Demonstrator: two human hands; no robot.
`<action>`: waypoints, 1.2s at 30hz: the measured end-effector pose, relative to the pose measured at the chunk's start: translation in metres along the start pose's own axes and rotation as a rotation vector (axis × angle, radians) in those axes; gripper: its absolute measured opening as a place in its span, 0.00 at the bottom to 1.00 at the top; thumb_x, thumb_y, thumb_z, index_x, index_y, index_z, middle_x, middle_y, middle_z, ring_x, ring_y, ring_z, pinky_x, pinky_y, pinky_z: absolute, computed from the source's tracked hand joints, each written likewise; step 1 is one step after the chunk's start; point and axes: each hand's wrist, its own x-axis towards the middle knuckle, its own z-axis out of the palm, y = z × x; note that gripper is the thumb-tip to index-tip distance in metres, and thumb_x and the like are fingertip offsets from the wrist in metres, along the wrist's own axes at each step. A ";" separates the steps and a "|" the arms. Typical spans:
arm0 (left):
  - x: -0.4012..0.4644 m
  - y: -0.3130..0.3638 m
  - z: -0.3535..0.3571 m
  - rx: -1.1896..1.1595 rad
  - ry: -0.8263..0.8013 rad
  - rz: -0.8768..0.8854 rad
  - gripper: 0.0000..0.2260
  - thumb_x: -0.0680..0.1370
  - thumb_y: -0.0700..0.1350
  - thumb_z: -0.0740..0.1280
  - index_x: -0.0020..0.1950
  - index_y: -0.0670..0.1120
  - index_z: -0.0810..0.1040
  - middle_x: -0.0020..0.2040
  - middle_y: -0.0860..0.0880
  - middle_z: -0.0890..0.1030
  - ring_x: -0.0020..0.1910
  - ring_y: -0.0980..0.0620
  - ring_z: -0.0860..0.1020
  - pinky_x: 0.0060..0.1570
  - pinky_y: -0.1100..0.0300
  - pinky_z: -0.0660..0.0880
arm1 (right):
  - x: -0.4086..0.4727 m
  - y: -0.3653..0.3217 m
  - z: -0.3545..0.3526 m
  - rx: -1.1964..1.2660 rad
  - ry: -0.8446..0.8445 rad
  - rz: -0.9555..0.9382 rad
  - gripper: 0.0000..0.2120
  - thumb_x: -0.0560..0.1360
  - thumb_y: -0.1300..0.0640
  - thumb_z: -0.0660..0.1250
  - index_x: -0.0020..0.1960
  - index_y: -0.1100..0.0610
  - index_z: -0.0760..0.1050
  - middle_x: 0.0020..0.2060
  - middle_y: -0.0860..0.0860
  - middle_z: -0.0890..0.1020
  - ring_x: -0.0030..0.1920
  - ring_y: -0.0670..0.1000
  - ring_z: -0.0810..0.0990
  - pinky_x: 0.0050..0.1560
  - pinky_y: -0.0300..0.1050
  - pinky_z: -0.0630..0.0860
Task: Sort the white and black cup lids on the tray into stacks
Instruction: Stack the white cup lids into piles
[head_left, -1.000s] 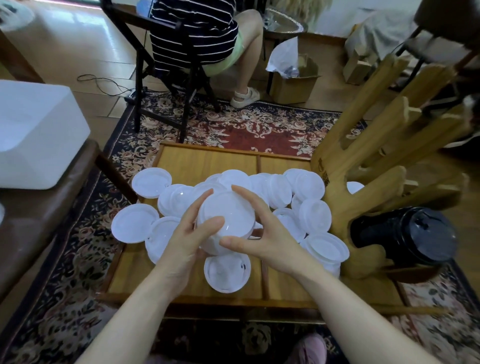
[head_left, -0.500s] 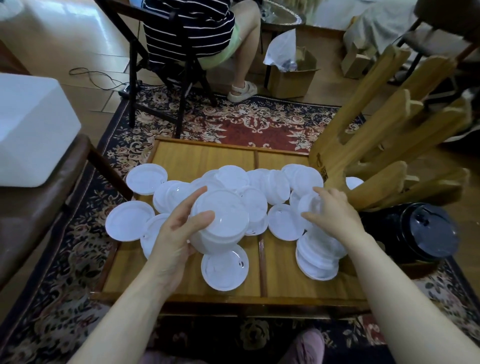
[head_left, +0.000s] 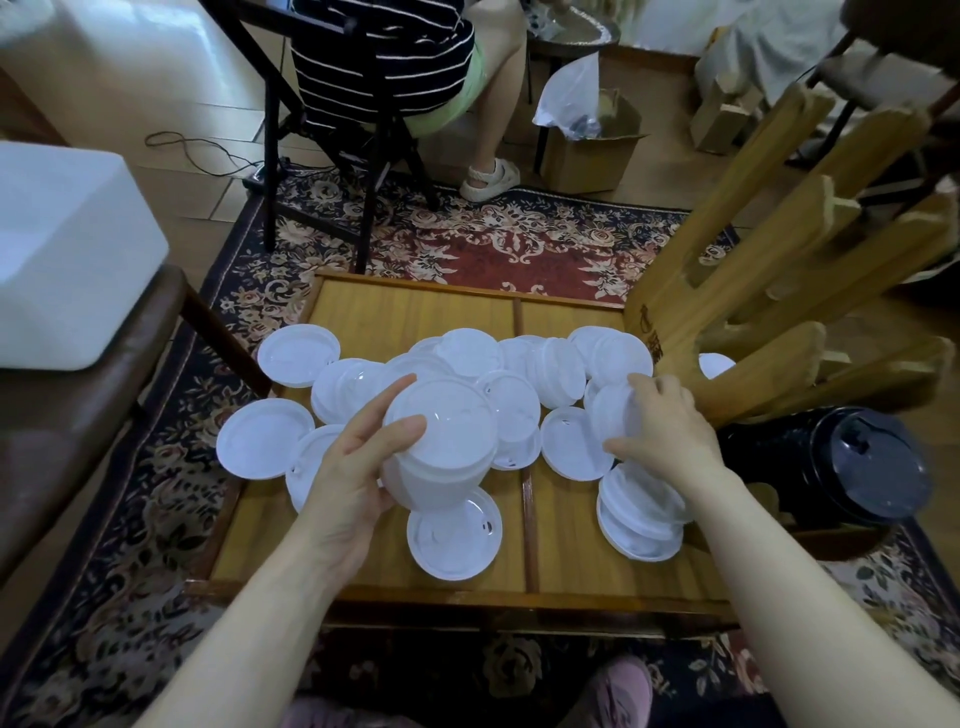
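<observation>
Two hands over the wooden tray: the left hand has its grip curled round a tall stack of white lids, thumb on top, held above the tray's near left half. The right hand pinches a single white lid tilted on edge at the heap's right end, close against the wooden rack. Bare wood shows along the far edge and the near right corner. Loose white lids overlap too thickly to count; two hang over the left rim. One black stack lies sideways off the right edge.
</observation>
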 end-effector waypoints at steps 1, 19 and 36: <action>0.000 0.000 0.000 -0.003 0.003 -0.002 0.34 0.57 0.58 0.74 0.64 0.60 0.80 0.59 0.56 0.84 0.59 0.53 0.80 0.47 0.55 0.76 | -0.001 -0.001 -0.003 0.047 0.003 -0.006 0.40 0.71 0.51 0.73 0.76 0.56 0.56 0.69 0.57 0.63 0.68 0.58 0.65 0.56 0.51 0.73; -0.002 -0.006 0.008 -0.020 -0.033 -0.005 0.27 0.67 0.51 0.72 0.66 0.57 0.78 0.59 0.56 0.84 0.56 0.57 0.83 0.53 0.53 0.79 | -0.066 -0.072 -0.043 0.678 -0.132 -0.717 0.44 0.67 0.59 0.79 0.74 0.43 0.57 0.68 0.40 0.66 0.71 0.42 0.64 0.62 0.32 0.66; 0.001 -0.009 0.004 -0.024 -0.126 0.001 0.35 0.62 0.58 0.78 0.69 0.58 0.76 0.64 0.52 0.82 0.64 0.50 0.80 0.59 0.48 0.79 | -0.071 -0.079 -0.038 0.776 -0.292 -0.743 0.39 0.70 0.53 0.77 0.74 0.43 0.60 0.72 0.36 0.63 0.74 0.37 0.58 0.72 0.34 0.59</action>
